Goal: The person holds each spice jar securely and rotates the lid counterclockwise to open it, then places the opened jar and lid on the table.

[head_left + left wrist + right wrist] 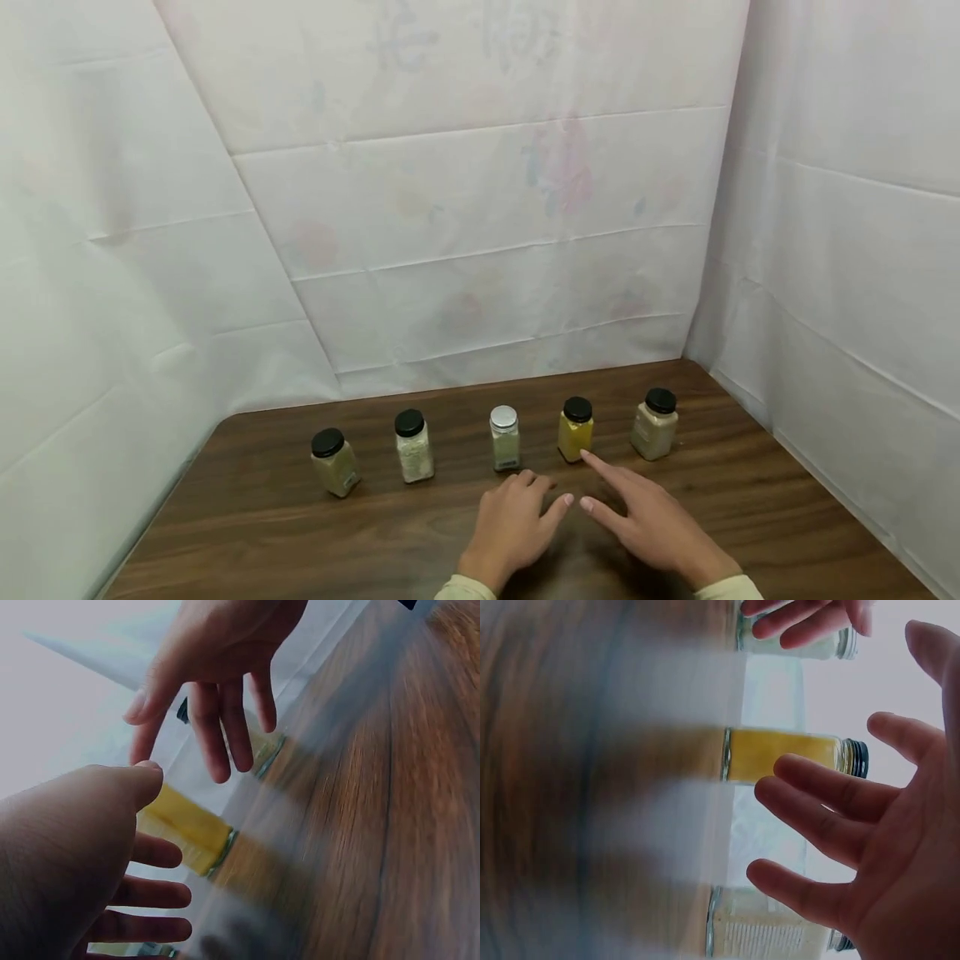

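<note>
Cream sleeves (729, 588) marked the near side of a dark wood tabletop (247, 546), where a person's left hand (512, 521) and right hand (652, 521) hovered side by side, thumbs almost meeting, each grip loosely spread and holding nothing. The right forefinger pointed at the yellow jar (576, 433), second from right in the row beyond; whether it touched the glass could not be told. Left of that stood the silver-lidded jar (506, 442), near the left fingertips. A beige jar (654, 429) held the row's right end; a pale jar (415, 454) and an olive jar (336, 467) filled the left. All stood lid up and apart, likely leaving fingers room around each. White sheets (487, 192) hung at the far side.
</note>
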`<state>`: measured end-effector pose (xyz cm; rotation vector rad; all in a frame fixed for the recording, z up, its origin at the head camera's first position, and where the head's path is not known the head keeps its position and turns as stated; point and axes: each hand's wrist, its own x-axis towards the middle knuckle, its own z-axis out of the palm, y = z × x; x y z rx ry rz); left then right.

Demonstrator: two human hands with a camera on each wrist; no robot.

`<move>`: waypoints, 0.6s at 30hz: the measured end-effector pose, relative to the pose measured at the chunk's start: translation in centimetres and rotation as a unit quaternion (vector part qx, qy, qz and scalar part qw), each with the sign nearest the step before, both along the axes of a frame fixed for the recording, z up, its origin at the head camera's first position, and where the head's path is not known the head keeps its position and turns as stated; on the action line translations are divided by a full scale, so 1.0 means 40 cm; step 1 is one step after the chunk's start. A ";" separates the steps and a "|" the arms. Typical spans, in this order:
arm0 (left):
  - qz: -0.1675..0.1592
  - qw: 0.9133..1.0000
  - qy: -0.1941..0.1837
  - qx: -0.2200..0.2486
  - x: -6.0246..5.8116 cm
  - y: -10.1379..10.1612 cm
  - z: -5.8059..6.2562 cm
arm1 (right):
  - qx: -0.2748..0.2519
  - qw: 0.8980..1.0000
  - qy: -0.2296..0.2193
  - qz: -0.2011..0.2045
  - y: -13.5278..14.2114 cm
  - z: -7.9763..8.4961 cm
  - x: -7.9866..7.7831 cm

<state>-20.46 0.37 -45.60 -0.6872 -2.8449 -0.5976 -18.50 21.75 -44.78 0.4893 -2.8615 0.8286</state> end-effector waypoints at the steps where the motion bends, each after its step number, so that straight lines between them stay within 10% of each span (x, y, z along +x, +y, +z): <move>1: 0.002 1.000 0.000 0.001 -0.001 0.002 -0.001 | -0.008 1.000 0.002 0.000 0.002 0.000 -0.001; 18: 0.010 0.994 0.071 0.087 -0.020 0.046 -0.018 | -0.096 0.989 -0.013 -0.108 0.077 0.000 -0.036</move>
